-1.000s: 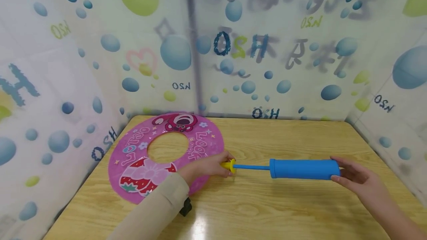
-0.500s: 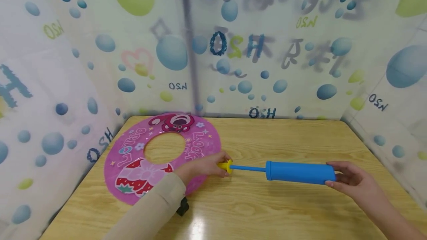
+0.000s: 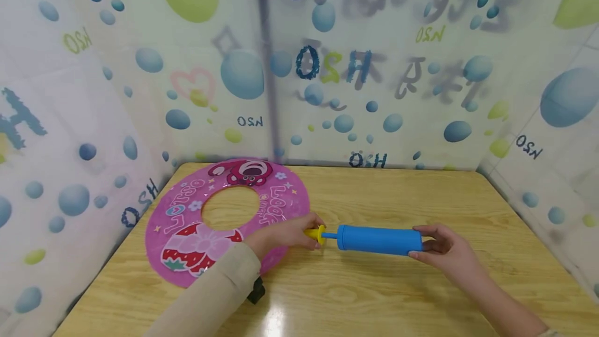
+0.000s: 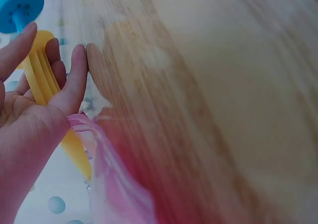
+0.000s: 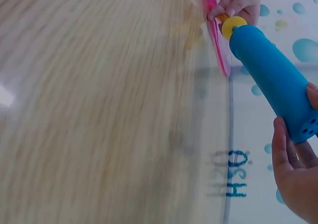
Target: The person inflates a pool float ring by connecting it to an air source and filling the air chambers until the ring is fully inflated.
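Note:
A hand pump with a blue barrel (image 3: 380, 240) lies level between both hands, above the table. My left hand (image 3: 291, 232) holds its yellow handle (image 4: 43, 75), which tapers down beside the pink film in the left wrist view. At the far end of the barrel, my right hand (image 3: 442, 247) grips with thumb and fingers around the end that has small holes. Only a short piece of the blue rod (image 3: 330, 235) shows between handle and barrel. The pink swim ring (image 3: 180, 196), printed with a bear and strawberries, lies flat under the left forearm.
The wooden table (image 3: 398, 191) carries all of this. Behind it and at both sides hang curtains (image 3: 398, 66) printed with bubbles and mirrored lettering. A small black object (image 3: 256, 291) shows beneath the left sleeve.
The right hand has pushed the blue barrel leftward toward the yellow handle, so less rod shows. The left hand has kept its place on the handle; the ring looks unchanged.

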`<act>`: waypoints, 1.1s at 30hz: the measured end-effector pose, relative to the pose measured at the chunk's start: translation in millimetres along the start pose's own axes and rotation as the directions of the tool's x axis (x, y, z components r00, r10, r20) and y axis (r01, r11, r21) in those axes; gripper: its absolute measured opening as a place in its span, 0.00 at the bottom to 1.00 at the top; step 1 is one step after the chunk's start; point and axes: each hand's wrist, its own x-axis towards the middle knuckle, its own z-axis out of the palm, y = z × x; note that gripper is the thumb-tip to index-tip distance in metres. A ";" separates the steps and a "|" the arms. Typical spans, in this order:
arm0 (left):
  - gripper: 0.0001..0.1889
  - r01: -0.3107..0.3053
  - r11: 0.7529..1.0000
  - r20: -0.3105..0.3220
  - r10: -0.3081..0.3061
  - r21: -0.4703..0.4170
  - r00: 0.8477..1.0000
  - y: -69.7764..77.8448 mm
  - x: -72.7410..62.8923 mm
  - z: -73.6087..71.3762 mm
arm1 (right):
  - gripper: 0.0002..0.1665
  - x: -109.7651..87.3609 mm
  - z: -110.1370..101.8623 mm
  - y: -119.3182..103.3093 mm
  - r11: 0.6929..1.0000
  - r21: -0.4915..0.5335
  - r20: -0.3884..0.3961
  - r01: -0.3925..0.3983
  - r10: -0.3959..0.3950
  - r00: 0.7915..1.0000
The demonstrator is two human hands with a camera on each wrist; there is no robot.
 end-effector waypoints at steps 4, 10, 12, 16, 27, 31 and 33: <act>0.23 0.013 1.000 -0.004 -0.013 -0.006 1.000 -0.4 -1.0 -1.3 | 0.33 9.1 14.6 -6.9 1.000 0.016 0.009 0.008 -0.009 1.000; 0.23 -0.008 1.000 -0.009 0.008 -0.016 1.000 -0.9 -0.7 -0.2 | 0.33 15.4 29.5 -13.4 1.000 0.009 0.042 -0.022 0.022 0.999; 0.23 -0.018 1.000 -0.013 0.018 -0.018 1.000 -0.1 -0.8 0.7 | 0.33 15.9 31.0 -13.3 0.999 0.020 0.048 -0.030 0.029 0.998; 0.23 -0.022 0.999 -0.014 0.022 -0.026 1.000 -0.4 -0.4 1.8 | 0.34 14.5 29.9 -10.9 0.999 0.038 0.054 -0.039 0.037 0.998; 0.22 -0.016 0.999 -0.014 0.015 -0.041 1.000 -2.2 0.5 1.9 | 0.34 5.7 -3.3 -6.1 0.999 -0.017 -0.003 0.027 -0.027 1.000; 0.22 -0.009 0.999 -0.010 0.009 -0.045 1.000 -1.2 0.3 0.9 | 0.32 -0.4 -23.2 -3.9 0.999 -0.031 -0.024 0.041 -0.042 0.999; 0.22 -0.009 0.999 -0.010 0.008 -0.044 1.000 -0.8 0.4 0.7 | 0.32 -4.5 -33.2 -2.6 0.998 -0.037 -0.027 0.041 -0.042 0.999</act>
